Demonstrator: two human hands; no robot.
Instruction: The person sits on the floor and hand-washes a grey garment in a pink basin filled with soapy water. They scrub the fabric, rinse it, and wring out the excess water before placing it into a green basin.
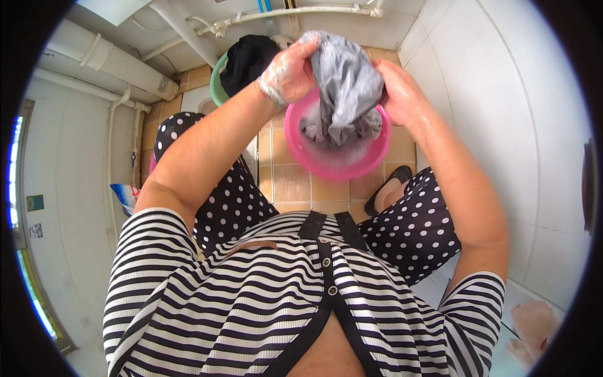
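Note:
Both hands hold up a wet grey cloth [346,70], whose lower folds hang down into a pink plastic basin [339,172]. My left hand [292,73], with suds on the wrist, grips the cloth's upper left part between thumb and fingers. At the cloth's right edge is my right hand [400,92], its fingertips partly hidden behind the fabric. Soapy water [341,154] and more bunched grey fabric [370,125] lie in the basin below.
Behind my left forearm, a green basin [215,85] holds black cloth [247,61]. White pipes [181,35] run along the wall at the back left. A tiled wall [499,94] rises at the right. My knees flank the tiled floor [292,186].

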